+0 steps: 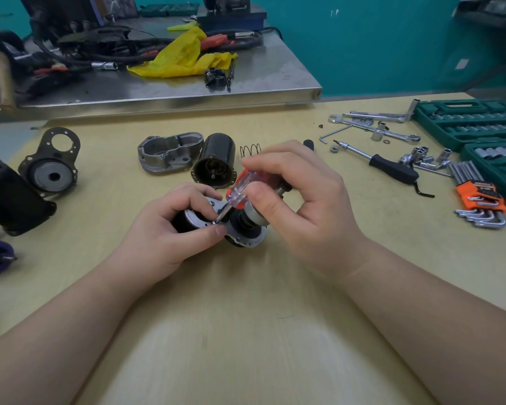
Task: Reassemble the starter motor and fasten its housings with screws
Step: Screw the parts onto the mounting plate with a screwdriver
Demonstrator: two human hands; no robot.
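- The right hand [301,197] grips a stubby screwdriver [241,190], clear handle with an orange collar, fingers and thumb curled round it; the shaft slants down toward 7 o'clock.
- The tip meets a small screw [214,222] on the silver plate of the starter motor assembly [231,226], which lies on the desk [246,331] at centre frame.
- The left hand [176,229] wraps the dark body of the assembly from 9 o'clock, thumb pressed against the plate just beside the screw, steadying it.
- My read: a screw is being driven into the plate, and the slant of the tool is the worry. Bring the handle up more in line with the screw's axis so the tip sits square.
- Press down firmly while turning; a small head like this could strip if the tip rides out.
- The thumb sits very near the tip. I'd ease it back a touch in case the blade slips.
- Whether the screw is fully seated I cannot tell; the head is tiny and partly hidden.
- Plenty waits: the grey cast housing [170,154] at 11 o'clock of the hands, the black cylindrical case [215,162] at 12, touching the housing's right edge, and a coil spring [250,149] just right of it.
- Snug the screw, don't force it; other holes show along the plate's rim, so even tightening looks wise.
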